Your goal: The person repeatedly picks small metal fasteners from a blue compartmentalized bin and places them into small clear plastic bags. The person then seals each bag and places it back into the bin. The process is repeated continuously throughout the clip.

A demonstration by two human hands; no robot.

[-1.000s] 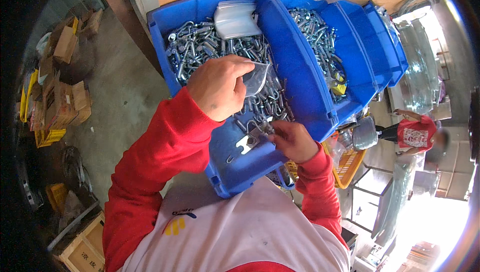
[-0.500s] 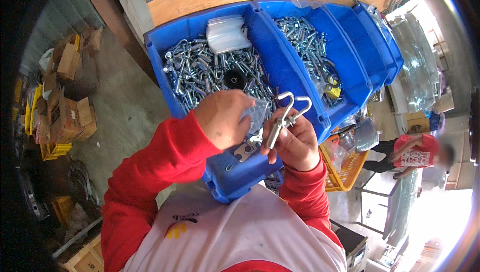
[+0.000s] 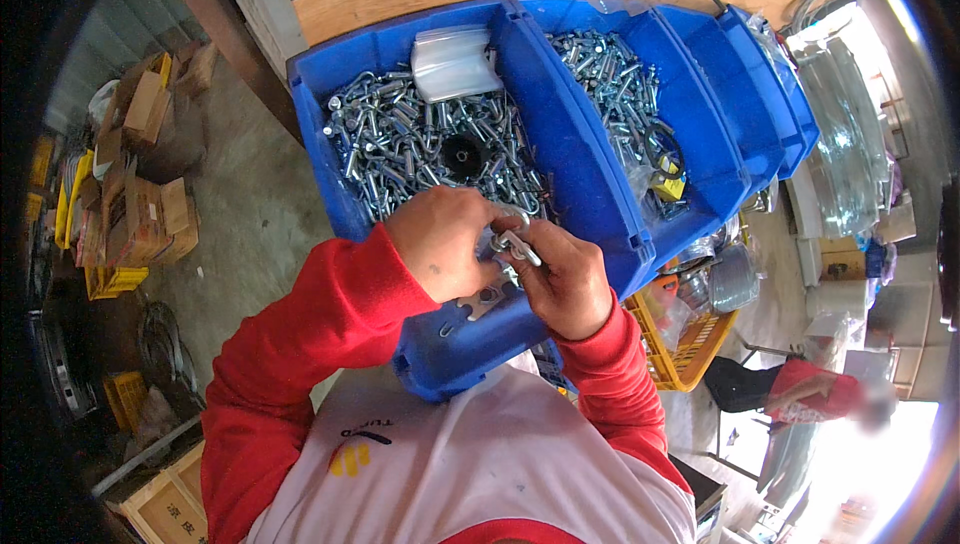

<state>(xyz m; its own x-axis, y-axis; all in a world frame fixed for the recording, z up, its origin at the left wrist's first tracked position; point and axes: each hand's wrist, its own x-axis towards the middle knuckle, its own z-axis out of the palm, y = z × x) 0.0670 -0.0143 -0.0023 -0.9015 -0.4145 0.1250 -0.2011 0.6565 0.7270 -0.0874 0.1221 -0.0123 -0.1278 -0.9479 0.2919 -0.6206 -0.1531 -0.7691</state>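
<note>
Over the front of a large blue bin, my two hands meet. My right hand is closed on shiny metal hook bolts, their hooked ends turned toward the left hand. My left hand is closed too, its fingertips at the hooks. The small clear plastic bag it holds is now mostly hidden behind the fingers. Beyond the hands, the bin is filled with loose hook bolts, with a black round cup among them. A stack of clear plastic sleeves lies on top.
Flat metal plates and a small hook lie in the bin's front lip. More blue bins stand to the right, above a yellow crate. Cardboard boxes are at left. A person in red is farther right.
My right hand has moved left and turned, bringing the hook bolts against my left hand. The plastic bag is now largely covered. The person at right has shifted lower in view.
</note>
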